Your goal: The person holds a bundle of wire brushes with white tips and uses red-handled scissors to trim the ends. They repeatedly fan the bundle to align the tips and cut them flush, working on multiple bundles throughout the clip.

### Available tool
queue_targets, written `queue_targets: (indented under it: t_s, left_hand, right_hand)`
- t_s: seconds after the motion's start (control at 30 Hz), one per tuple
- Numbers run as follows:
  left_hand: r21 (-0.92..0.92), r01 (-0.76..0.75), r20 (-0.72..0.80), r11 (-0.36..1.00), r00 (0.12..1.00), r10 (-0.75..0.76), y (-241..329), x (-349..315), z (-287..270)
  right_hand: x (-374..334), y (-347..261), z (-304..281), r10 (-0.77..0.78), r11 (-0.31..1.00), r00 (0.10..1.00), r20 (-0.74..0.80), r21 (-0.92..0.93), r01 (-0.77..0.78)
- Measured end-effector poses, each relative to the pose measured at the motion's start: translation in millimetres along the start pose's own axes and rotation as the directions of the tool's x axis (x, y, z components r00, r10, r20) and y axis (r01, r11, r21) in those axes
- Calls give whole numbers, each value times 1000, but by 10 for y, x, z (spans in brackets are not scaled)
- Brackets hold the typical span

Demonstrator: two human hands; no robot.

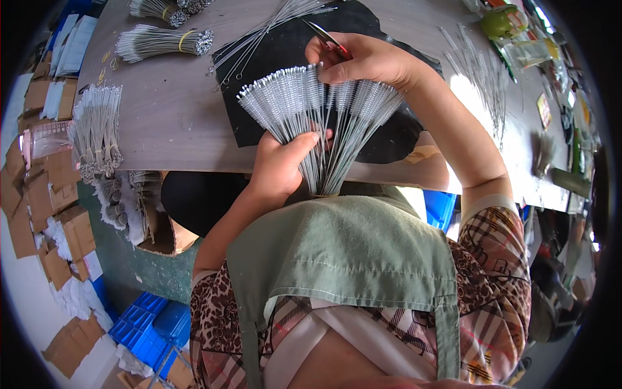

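My left hand (pixel 283 159) is closed round the wire stems of a large bundle of thin bottle brushes (pixel 278 107). Their white bristled heads fan out upward, and the stems gather toward my apron. At the top of the fan my right hand (pixel 366 59) is closed on red-handled scissors (pixel 332 40), whose silver blades point up and left. The right thumb and fingers also meet at the brush tips near the middle of the fan; whether they pinch one brush I cannot make out. Under the bundle lies a black sheet (pixel 249 126).
Loose brushes (pixel 262 39) lie across the black sheet's far edge. Banded brush bundles (pixel 165 43) and another bundle (pixel 97 129) rest on the table's left. More loose wires (pixel 479 78) lie at right. Cardboard boxes (pixel 61 240) and a blue crate (pixel 146 324) stand below left.
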State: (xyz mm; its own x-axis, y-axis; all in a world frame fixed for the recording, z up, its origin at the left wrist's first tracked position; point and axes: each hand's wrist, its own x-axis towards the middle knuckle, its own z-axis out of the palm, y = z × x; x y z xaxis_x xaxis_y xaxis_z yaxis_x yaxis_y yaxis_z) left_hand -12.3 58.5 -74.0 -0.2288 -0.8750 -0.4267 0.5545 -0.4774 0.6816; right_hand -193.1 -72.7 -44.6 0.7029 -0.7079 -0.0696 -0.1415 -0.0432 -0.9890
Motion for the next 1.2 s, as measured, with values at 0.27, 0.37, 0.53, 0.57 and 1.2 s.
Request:
queue_targets:
  t_s: [0.27, 0.37, 0.53, 0.57, 1.2]
  left_hand:
    - [55, -18, 3, 998, 1000, 18, -34, 20, -35]
    - [102, -13, 2, 995, 1000, 13, -23, 27, -60]
    - [117, 16, 15, 993, 1000, -18, 9, 38, -50]
    - [112, 2, 11, 994, 1000, -3, 14, 39, -47]
    - [-15, 47, 146, 999, 988, -45, 233, 125, 65]
  right_hand:
    - [28, 45, -77, -26, 996, 987, 159, 91, 11]
    - [-2, -42, -10, -71, 986, 989, 130, 161, 49]
    - [45, 119, -115, -50, 997, 986, 162, 74, 38]
    - [48, 104, -92, 0, 1000, 994, 106, 31, -3]
    - [11, 67, -181, -128, 974, 981, 149, 203, 96]
